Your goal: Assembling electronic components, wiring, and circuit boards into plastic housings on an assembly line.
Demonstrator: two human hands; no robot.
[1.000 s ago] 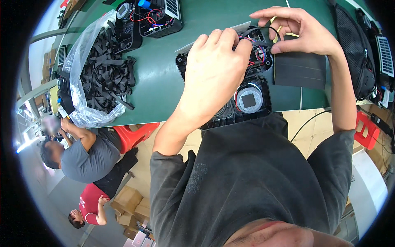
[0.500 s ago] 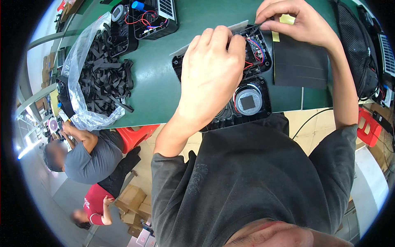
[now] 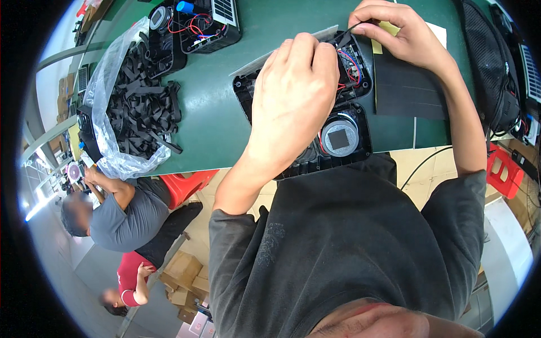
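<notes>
A black plastic speaker housing (image 3: 367, 135) lies opened on the green table in front of me, its round grey speaker (image 3: 340, 138) facing up. Red and blue wires (image 3: 356, 69) run through the half farther from me. Over that half is my left hand (image 3: 296, 93), fingers bent and held together, their tips hidden. Between the thumb and fingers of my right hand (image 3: 397, 28) is pinched a thin black strip (image 3: 350, 30), which slants down to the housing's far corner. A grey panel edge (image 3: 253, 66) shows behind the housing.
A black sheet with cut lines (image 3: 411, 87) and yellow backing lies right of the housing. On the left, a clear bag (image 3: 104, 132) holds black straps (image 3: 141, 101). Another opened device (image 3: 211, 31) stands beyond; a black mesh-covered case (image 3: 487, 67) is far right. Two people sit at left.
My right hand has shifted slightly left, and more of the black strip shows between it and the housing. A white sheet edge now shows behind my right hand. My left hand stays over the housing.
</notes>
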